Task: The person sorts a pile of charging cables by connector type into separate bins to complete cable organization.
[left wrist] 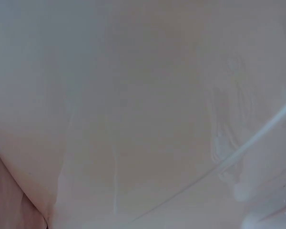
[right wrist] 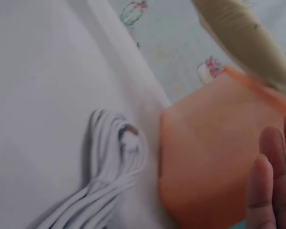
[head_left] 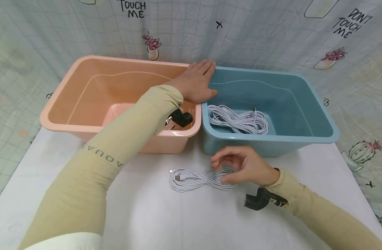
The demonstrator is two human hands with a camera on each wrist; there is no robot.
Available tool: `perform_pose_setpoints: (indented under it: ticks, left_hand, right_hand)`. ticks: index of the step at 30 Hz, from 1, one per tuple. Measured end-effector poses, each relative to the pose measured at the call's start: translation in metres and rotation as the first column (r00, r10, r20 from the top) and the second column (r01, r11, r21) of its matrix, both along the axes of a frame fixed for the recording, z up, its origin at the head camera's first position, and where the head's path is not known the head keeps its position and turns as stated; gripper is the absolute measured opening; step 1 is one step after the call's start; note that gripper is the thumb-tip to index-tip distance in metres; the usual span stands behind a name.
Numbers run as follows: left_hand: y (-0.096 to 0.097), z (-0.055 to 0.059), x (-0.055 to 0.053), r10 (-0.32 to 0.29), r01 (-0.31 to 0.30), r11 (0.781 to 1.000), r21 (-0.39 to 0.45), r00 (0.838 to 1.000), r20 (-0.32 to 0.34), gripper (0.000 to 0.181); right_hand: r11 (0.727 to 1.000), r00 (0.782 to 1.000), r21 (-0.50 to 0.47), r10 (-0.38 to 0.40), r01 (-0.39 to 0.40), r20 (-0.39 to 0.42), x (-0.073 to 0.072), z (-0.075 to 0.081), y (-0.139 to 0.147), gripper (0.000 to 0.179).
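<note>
A coiled white USB cable point(head_left: 191, 180), bound at its middle, lies on the white table; its metal plugs show at the left end. My right hand point(head_left: 245, 165) hovers at the cable's right end, fingers loosely bent and thumb apart, holding nothing. In the right wrist view the same cable point(right wrist: 117, 162) lies apart from the fingers point(right wrist: 260, 191). With fingers stretched out, my left hand point(head_left: 195, 81) rests where the rims of a peach bin point(head_left: 116, 128) and a blue bin point(head_left: 272, 139) meet. More coiled white cable point(head_left: 238, 121) lies inside the blue bin.
Both bins stand side by side at the back of the table point(head_left: 153, 215). Behind them hangs a grid-patterned cloth point(head_left: 184, 31) with cactus drawings. The left wrist view shows mostly a blurred, pale, glossy surface.
</note>
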State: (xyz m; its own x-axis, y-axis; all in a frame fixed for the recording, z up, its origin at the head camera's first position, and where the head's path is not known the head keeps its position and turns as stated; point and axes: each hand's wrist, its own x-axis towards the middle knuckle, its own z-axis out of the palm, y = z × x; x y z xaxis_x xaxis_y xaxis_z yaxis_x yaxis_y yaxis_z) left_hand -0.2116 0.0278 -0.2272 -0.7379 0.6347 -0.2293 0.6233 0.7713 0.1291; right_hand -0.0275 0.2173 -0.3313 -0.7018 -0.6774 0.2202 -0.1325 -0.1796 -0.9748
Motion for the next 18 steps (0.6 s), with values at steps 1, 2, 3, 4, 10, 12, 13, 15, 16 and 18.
perform_pose_setpoints:
  ticks: [1,2,3,4,10,12,13,15,16,18]
  left_hand:
    - [0.0,0.0,0.0,0.0,0.0,1.0,-0.003,1.0,0.0,0.085]
    - [0.0,0.0,0.0,0.001,-0.001,1.0,-0.004,1.0,-0.001,0.085]
    - [-0.001,0.0,-0.001,0.001,-0.001,1.0,-0.005,1.0,-0.001,0.085]
    - [-0.001,0.0,-0.001,0.001,-0.001,1.0,-0.006,1.0,-0.001,0.085]
    - [-0.001,0.0,-0.001,-0.004,0.004,1.0,-0.005,1.0,-0.004,0.085]
    - [-0.001,0.0,-0.001,-0.007,0.007,1.0,-0.004,1.0,-0.004,0.085]
    - [-0.001,0.0,-0.001,-0.008,0.007,1.0,-0.003,1.0,-0.004,0.085]
    - [0.0,0.0,0.0,-0.009,0.009,1.0,-0.003,1.0,-0.005,0.084]
    - [0.0,0.0,0.0,-0.009,0.009,1.0,-0.003,1.0,-0.006,0.084]
    - [0.0,0.0,0.0,-0.008,0.008,1.0,-0.001,1.0,-0.007,0.085]
  right_hand:
    - [1.0,1.0,0.017,-0.01,0.01,0.011,-0.001,-0.004,0.0,0.052]
    - [0.999,0.999,0.036,-0.021,0.02,0.027,-0.001,-0.008,0.0,0.052]
    - [0.998,0.999,0.05,-0.028,0.026,0.037,-0.002,-0.011,-0.001,0.052]
    - [0.998,0.998,0.061,-0.034,0.031,0.044,-0.003,-0.015,-0.001,0.052]
    - [0.993,0.996,0.11,-0.051,0.042,0.08,-0.005,-0.032,-0.009,0.064]
    - [0.989,0.995,0.138,-0.061,0.05,0.075,-0.006,-0.037,-0.012,0.067]
    - [0.987,0.995,0.153,-0.066,0.054,0.072,-0.006,-0.039,-0.014,0.068]
    - [0.98,0.995,0.188,-0.077,0.063,0.069,-0.007,-0.043,-0.017,0.068]
    - [0.976,0.994,0.207,-0.083,0.067,0.071,-0.007,-0.045,-0.019,0.068]
    - [0.967,0.995,0.242,-0.088,0.072,0.056,-0.008,-0.048,-0.021,0.067]
